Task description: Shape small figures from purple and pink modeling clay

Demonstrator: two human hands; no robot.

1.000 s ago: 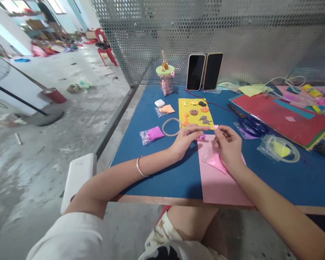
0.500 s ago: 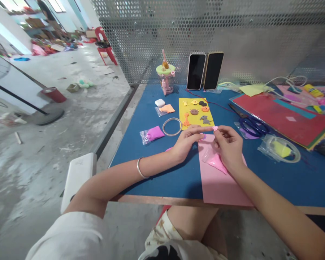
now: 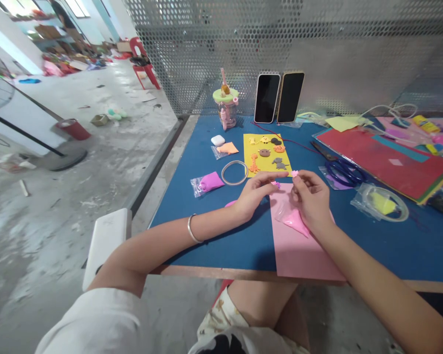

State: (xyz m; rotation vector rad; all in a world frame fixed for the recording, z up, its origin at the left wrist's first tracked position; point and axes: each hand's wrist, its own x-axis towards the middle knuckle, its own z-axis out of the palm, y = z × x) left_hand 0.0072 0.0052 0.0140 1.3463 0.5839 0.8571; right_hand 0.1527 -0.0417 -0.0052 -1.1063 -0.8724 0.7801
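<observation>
A pink sheet (image 3: 306, 255) lay at the near edge of the desk (image 3: 214, 248); by its far edge, the right hand (image 3: 312, 196) pinched a pink clay piece (image 3: 294, 173). I could not tell the grip of the left hand (image 3: 254, 194). Smartphones (image 3: 268, 98) stood farthest.

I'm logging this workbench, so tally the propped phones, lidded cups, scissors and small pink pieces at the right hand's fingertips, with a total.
Propped phones: 2, the left phone and the right phone
Lidded cup: 1
Scissors: 1 pair
Small pink piece at the fingertips of the right hand: 1
Total: 5
</observation>
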